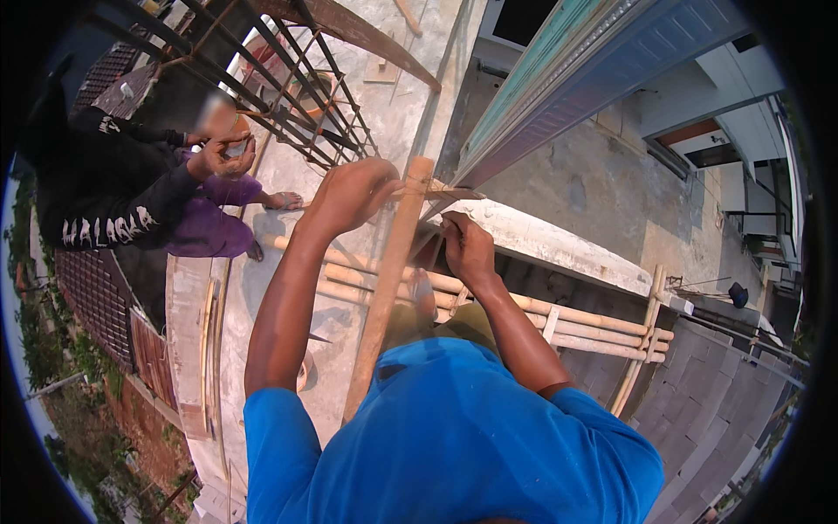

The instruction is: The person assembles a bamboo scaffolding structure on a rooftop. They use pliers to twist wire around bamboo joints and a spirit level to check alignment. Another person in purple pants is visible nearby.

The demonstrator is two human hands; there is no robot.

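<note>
A long wooden plank (394, 279) rises in front of me, its top end level with my hands. My left hand (353, 194) is bent at the wrist just left of that end, with its fingers closed toward the plank's edge. Whatever those fingers hold, if anything, is hidden. To the right of the plank, my right hand (469, 249) is closed in a pinch, and what is between its fingertips is too small to make out. A short wooden piece (456, 192) crosses behind the plank's top, between and above my hands.
Bamboo poles (559, 325) run below my hands over a drop to the right. Steel rebar (292, 100) stands ahead on the left. A long metal channel (602, 87) slants in from the upper right. A co-worker in a black top (122, 192) sits at the left on the concrete ledge (196, 341).
</note>
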